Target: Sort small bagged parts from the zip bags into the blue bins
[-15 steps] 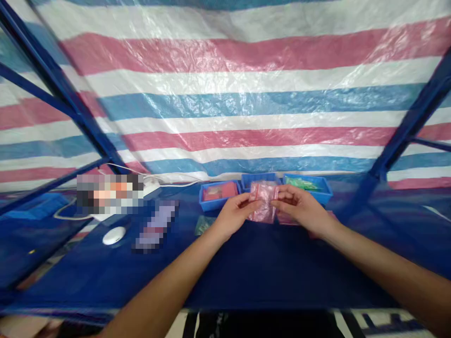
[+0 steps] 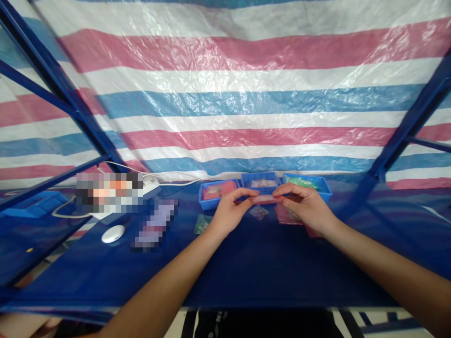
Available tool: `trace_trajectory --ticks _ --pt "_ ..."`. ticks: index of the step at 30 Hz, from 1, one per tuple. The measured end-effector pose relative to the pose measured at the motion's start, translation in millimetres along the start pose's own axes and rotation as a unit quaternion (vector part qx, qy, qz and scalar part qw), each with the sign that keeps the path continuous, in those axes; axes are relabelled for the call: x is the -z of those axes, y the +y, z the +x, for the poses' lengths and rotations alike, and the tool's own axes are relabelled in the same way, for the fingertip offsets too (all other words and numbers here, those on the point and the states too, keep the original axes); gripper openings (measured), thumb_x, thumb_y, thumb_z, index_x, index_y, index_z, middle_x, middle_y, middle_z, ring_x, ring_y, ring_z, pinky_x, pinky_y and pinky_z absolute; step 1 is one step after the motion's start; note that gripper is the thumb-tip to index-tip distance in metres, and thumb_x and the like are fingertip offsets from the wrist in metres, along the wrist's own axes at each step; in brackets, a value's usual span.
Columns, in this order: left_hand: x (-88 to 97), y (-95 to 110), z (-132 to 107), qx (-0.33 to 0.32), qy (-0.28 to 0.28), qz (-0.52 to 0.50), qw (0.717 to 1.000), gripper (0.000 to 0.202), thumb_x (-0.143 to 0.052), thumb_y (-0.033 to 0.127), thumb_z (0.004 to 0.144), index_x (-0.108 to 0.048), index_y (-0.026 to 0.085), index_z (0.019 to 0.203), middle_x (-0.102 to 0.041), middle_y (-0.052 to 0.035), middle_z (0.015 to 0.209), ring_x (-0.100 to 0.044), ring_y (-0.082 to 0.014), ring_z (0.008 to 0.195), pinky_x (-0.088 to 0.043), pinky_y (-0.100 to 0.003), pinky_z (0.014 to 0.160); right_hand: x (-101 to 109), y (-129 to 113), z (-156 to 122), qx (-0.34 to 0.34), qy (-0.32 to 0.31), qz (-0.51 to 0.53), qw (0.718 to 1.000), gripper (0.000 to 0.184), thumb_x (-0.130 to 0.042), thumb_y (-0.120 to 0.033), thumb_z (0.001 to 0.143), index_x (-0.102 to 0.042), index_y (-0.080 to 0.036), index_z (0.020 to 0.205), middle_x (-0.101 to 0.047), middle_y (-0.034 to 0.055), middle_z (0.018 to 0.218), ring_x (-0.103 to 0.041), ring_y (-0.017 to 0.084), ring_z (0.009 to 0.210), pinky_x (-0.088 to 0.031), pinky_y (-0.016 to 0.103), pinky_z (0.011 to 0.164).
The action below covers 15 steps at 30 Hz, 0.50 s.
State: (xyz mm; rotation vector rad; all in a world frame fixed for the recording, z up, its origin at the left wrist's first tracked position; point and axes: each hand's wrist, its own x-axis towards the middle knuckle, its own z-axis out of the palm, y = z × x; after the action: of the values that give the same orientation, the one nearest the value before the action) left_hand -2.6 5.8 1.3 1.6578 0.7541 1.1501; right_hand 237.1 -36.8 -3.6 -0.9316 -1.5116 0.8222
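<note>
Between my two hands a small pink zip bag (image 2: 267,199) is held up, tipped so that mostly its edge faces me. My left hand (image 2: 233,209) pinches one end of it and my right hand (image 2: 303,206) pinches the other. Just below the bag, a small clear packet (image 2: 259,212) lies on the blue table. Pink bags (image 2: 286,215) lie under my right hand, partly covered by it. Beside my left wrist rests a green-tinted packet (image 2: 202,224).
Behind my hands stand a blue bin with pink bags (image 2: 209,204), a blue bin with clear packets (image 2: 249,177) and a blue bin with green packets (image 2: 322,188). Leftward are a white round case (image 2: 113,234), a blurred-out long item (image 2: 157,225) and a white power strip (image 2: 151,188).
The pink zip bag has gone from facing me flat to being tipped nearly edge-on. The clear packet and the middle bin's contents now show. Both hands keep their pinch.
</note>
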Motion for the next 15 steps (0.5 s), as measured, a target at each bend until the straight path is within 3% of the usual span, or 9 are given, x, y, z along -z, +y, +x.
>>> trace_trajectory --ticks 3,5,7,9,11,15 --pt "1.9 1.2 0.9 -0.046 0.03 0.032 0.998 0.013 -0.074 0.027 0.088 -0.081 0.02 0.096 -0.071 -0.0107 0.136 -0.062 -0.0288 0.133 -0.045 -0.044 0.115 1.5 -2.4 1.3 0.056 -0.007 -0.023 0.998 0.007 -0.076 -0.03 0.09 -0.082 -0.028 0.094 -0.071 0.006 0.121 -0.066 0.025 0.119 -0.052 0.04 0.103" --pt "3.2 -0.2 1.2 -0.053 0.049 0.059 0.996 0.013 -0.073 0.025 0.088 -0.083 0.022 0.096 -0.07 -0.0099 0.138 -0.059 -0.0287 0.137 -0.041 -0.045 0.119 2.5 -0.7 1.9 0.072 0.002 -0.053 0.996 0.011 -0.073 -0.026 0.091 -0.083 -0.029 0.093 -0.067 0.0062 0.128 -0.062 0.026 0.127 -0.05 0.041 0.106" --pt "3.8 -2.4 1.2 -0.034 0.05 0.057 0.997 0.016 -0.072 0.025 0.089 -0.083 0.022 0.099 -0.076 -0.0096 0.126 -0.067 -0.0275 0.125 -0.046 -0.044 0.114 3.6 2.5 2.2 0.079 0.013 -0.081 0.994 0.015 -0.07 -0.023 0.091 -0.083 -0.03 0.095 -0.065 0.0061 0.13 -0.06 0.026 0.129 -0.049 0.042 0.108" --pt "3.2 -3.7 0.8 0.002 0.037 0.026 0.999 0.021 -0.071 0.029 0.09 -0.083 0.02 0.105 -0.08 -0.0087 0.111 -0.073 -0.0249 0.102 -0.057 -0.039 0.095 5.0 5.2 2.2 0.081 0.02 -0.095 0.992 0.018 -0.069 -0.022 0.09 -0.083 -0.03 0.097 -0.065 0.0058 0.127 -0.061 0.026 0.125 -0.049 0.042 0.107" --pt "1.5 -2.2 0.0 0.028 0.027 0.002 0.999 0.026 -0.071 0.032 0.09 -0.082 0.018 0.108 -0.08 -0.008 0.105 -0.072 -0.0211 0.087 -0.059 -0.033 0.079 6.5 6.3 2.1 0.081 0.02 -0.105 0.991 0.019 -0.068 -0.022 0.09 -0.083 -0.03 0.099 -0.068 0.0052 0.122 -0.064 0.025 0.12 -0.048 0.043 0.107" --pt "-1.8 5.9 -1.8 0.032 0.028 -0.019 0.999 0.025 -0.071 0.031 0.089 -0.083 0.017 0.106 -0.079 -0.0073 0.107 -0.069 -0.0154 0.079 -0.058 -0.028 0.076 7.7 4.4 2.1 0.046 0.017 -0.112 0.992 0.025 -0.06 -0.027 0.097 -0.082 -0.031 0.109 -0.076 0.0044 0.117 -0.068 0.026 0.114 -0.047 0.046 0.109"
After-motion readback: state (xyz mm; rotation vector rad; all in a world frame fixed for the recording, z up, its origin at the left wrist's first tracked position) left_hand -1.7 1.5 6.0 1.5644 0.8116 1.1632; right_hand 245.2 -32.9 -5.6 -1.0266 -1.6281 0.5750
